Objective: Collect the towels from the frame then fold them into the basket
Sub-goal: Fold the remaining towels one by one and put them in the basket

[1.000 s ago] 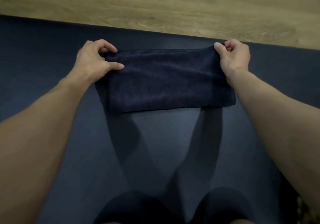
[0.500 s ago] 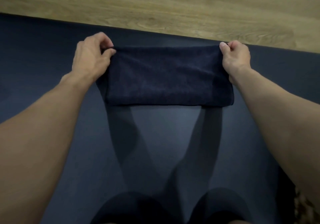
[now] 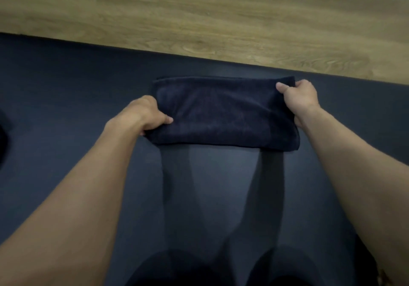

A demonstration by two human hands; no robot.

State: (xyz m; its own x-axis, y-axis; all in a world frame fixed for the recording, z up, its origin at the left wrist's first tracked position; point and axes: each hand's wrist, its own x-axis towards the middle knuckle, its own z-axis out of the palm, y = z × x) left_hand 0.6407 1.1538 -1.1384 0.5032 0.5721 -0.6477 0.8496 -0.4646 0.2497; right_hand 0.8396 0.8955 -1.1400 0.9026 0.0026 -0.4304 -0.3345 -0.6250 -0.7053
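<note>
Dark mat (image 3: 66, 113): fills the lower view from 9 to 3 o'clock. Wooden floor (image 3: 199, 19): a band beyond it at 12 o'clock.
Navy towel (image 3: 221, 113): folded into a strip, lying flat on the mat just above centre.
Right hand (image 3: 298, 99): at the towel's 2 o'clock corner, thumb on top, fingers curled round the edge, pinching it.
Left hand (image 3: 148, 117): at the towel's 8 o'clock corner, thumb on top, gripping the fabric; its fingers are hidden.
</note>
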